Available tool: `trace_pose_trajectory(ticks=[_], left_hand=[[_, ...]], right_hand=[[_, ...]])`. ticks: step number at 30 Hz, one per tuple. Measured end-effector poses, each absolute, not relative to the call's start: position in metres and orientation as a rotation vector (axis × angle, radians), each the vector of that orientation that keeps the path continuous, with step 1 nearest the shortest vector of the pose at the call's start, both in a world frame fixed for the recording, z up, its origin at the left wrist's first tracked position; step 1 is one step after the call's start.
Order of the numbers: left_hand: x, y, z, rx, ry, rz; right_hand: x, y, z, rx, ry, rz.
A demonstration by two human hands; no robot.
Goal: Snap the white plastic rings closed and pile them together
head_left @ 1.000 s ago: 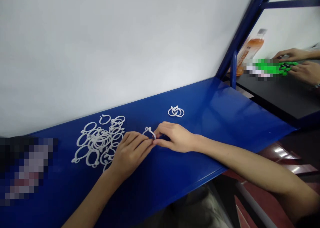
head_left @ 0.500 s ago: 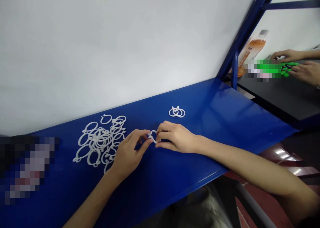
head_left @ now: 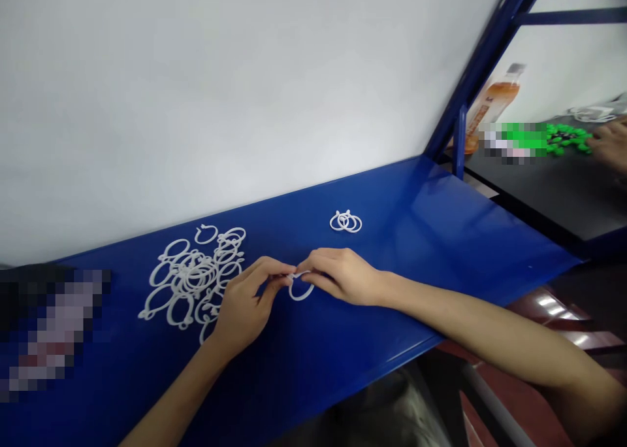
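Note:
A white plastic ring [head_left: 301, 297] is pinched between my two hands above the blue table [head_left: 304, 368]. My left hand [head_left: 249, 297] grips its left side with thumb and fingertips. My right hand [head_left: 343, 274] grips the upper right of the same ring, its fingertips close to those of the left. Fingers cover the ring's top part, so whether it is fastened there cannot be made out. Left of my left hand lies a pile of similar white rings [head_left: 189, 280]. Beyond my right hand, a few white rings [head_left: 346, 221] overlap one another.
A blue metal post [head_left: 463, 100] rises at the table's right end. Past it, a black table [head_left: 543, 185] holds an orange drink bottle [head_left: 494, 104], green pieces [head_left: 563, 138] and another person's hand [head_left: 612, 143]. A pale wall [head_left: 220, 94] borders the back edge.
The held ring has turned so that its loop hangs toward me, and my right fingers have come closer to my left. The other person's hands have shifted right.

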State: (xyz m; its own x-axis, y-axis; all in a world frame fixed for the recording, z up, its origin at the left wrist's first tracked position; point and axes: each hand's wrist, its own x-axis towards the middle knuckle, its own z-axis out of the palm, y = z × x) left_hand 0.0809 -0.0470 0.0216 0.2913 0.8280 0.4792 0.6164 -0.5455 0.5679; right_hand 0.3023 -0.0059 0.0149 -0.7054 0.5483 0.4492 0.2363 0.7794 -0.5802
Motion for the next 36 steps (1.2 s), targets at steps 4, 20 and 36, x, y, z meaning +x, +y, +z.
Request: trace_pose_trajectory(ticks=[4,20,36], left_hand=[[0.085,-0.046,0.018,2.313,1.305,1.159],[0.049,-0.017,0.004,2.682,1.769,0.794],[0.036,-0.012,-0.005,2.829,1.831,0.611]], right_hand=[[0.299,-0.01,0.013,-0.559,-2.302,0.715],[0.314,0.02,0.015,-0.747,-2.26,0.443],[0.368,0.073,0.021,-1.878,-2.015,0.199]])
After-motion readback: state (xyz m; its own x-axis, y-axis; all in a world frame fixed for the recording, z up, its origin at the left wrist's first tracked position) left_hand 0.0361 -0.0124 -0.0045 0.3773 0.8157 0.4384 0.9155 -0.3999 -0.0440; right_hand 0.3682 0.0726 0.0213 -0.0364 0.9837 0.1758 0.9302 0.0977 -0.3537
